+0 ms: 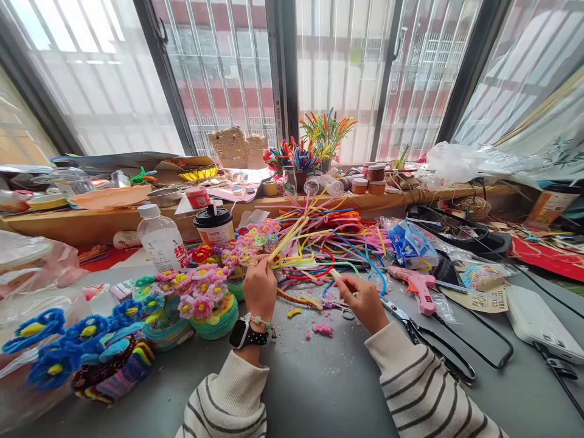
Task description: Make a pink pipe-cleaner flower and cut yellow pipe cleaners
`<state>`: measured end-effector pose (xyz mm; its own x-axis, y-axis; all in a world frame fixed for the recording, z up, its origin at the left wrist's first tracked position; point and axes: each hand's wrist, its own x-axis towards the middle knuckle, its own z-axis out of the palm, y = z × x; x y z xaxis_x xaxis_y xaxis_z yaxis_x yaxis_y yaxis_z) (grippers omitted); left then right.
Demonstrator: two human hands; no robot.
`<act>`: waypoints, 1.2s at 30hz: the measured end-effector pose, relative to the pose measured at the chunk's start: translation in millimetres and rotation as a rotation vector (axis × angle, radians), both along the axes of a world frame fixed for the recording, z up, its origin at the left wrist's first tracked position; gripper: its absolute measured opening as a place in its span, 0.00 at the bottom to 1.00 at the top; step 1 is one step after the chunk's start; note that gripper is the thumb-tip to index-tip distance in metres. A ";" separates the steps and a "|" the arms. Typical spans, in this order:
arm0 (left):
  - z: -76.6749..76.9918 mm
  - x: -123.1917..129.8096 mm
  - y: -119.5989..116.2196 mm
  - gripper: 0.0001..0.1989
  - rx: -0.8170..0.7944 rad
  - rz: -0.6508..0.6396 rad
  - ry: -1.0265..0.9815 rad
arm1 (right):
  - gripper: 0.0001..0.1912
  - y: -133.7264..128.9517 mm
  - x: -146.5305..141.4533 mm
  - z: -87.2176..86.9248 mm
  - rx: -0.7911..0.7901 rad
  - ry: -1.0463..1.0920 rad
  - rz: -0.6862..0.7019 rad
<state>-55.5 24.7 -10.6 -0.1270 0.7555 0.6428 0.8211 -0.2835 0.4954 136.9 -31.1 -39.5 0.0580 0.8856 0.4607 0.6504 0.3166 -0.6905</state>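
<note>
My left hand (pixel 260 285), with a black watch (pixel 247 334) at the wrist, is closed around several yellow pipe cleaners (pixel 294 237) that fan up and to the right. Between the fingertips of my right hand (pixel 360 298) is a small pale piece (pixel 336 275); what it is cannot be made out. Behind both hands lies a tangled heap of coloured pipe cleaners (pixel 337 228). Pink fuzzy flowers (pixel 203 291) in a turquoise pot (pixel 215 319) stand just left of my left hand. Small scissors (pixel 347 311) lie beside my right hand.
Blue fuzzy flowers (pixel 89 328) stand at the left, with a water bottle (pixel 160 237) and lidded cup (pixel 214 226) behind. A pink glue gun (pixel 422 289), black-handled pliers (pixel 438 347) and a white power bank (pixel 542 322) are at the right. Jars (pixel 376 177) line the windowsill.
</note>
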 end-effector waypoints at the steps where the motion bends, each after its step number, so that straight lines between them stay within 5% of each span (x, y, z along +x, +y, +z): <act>1: 0.9 0.7 -0.4 0.14 0.036 -0.035 -0.059 | 0.16 0.6 0.0 0.4 0.002 0.064 0.045; 7: 3.2 9.1 -3.1 0.13 -0.044 -0.435 -0.443 | 0.17 3.7 -0.8 0.8 -0.044 0.482 0.205; 13: -0.2 20.6 -7.3 0.11 -0.264 -0.739 -0.389 | 0.15 0.7 0.2 10.1 -0.019 0.848 0.239; 18: -3.7 23.2 -7.1 0.12 -0.441 -0.792 -0.547 | 0.11 0.6 2.3 12.3 -0.032 1.048 0.162; 24: -3.3 19.4 -4.5 0.16 -0.514 -0.644 -0.533 | 0.11 3.7 11.9 12.9 -0.031 1.259 0.070; 32: 0.4 20.2 -4.8 0.14 -0.564 -0.671 -0.767 | 0.12 5.8 16.4 8.3 -0.015 1.213 0.009; 36: 0.8 19.6 -4.9 0.13 -0.622 -0.646 -0.931 | 0.15 6.8 18.6 9.2 0.063 1.285 0.100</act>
<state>-35.9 19.8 -9.8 0.1636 0.9861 0.0305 -0.1011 -0.0140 0.9948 155.5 -24.3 -30.3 0.4237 0.8906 0.1652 -0.4940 0.3800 -0.7820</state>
